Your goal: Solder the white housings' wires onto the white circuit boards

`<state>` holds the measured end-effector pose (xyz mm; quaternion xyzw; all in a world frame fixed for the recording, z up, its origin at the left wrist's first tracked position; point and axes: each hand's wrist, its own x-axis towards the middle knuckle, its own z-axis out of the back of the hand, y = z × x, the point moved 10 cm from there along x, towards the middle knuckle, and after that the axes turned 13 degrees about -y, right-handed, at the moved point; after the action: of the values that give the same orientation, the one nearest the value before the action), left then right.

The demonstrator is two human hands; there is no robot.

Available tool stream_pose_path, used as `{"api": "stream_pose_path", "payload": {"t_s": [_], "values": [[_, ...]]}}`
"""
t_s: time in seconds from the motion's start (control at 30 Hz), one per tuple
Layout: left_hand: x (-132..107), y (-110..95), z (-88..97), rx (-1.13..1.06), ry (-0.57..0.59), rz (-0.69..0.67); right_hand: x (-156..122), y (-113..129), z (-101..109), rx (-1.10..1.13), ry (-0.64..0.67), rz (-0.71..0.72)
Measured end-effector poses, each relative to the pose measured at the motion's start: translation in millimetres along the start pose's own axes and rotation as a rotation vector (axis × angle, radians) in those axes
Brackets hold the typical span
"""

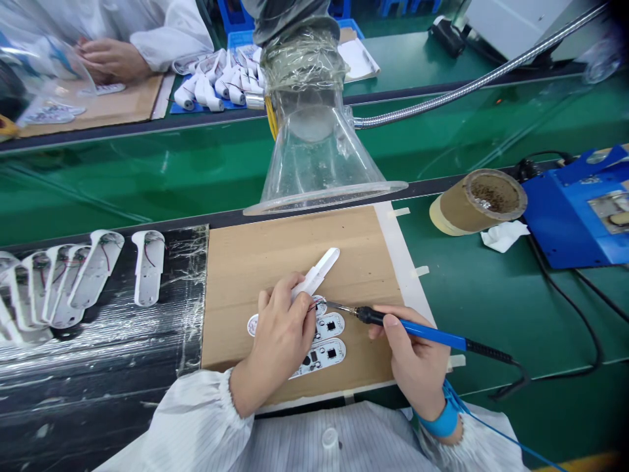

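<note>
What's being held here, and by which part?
The right hand holds a soldering iron by its blue handle. The left hand covers part of a white casing; its grip is hidden.

Hood (322, 160) over far end of cardboard (366, 269)

Boards (322, 357) partly covered, blue box (560, 223) cropped

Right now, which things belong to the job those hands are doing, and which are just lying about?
For the job, it seems:
blue-handled soldering iron, in the right fingers
white circuit boards
white casing by the left fingers
cardboard underneath

Probably just lying about:
crumpled tissue
black gadget on the far bench
</note>
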<state>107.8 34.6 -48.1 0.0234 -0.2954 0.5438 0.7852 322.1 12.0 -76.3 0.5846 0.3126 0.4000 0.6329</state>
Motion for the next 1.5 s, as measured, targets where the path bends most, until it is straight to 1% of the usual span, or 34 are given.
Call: {"api": "stream_pose_path", "payload": {"t_s": [0.2,0.73,1.1,1.5], "values": [[2.0,-0.8,-0.3,-0.003,0.004,-0.004,0.0,-2.8,0.3,0.009,-0.004,-0.014],[1.9,-0.2,-1.1,0.006,-0.003,-0.001,4.9,5.6,-5.9,0.012,-0.007,-0.021],[3.7,-1.9,0.6,0.016,-0.008,0.001,4.5,5.2,-4.2,0.001,-0.01,-0.014],[2.5,-0.5,-1.4,0.008,0.0,0.006,4.1,-0.7,4.4,0.003,-0.034,-0.003]]}}
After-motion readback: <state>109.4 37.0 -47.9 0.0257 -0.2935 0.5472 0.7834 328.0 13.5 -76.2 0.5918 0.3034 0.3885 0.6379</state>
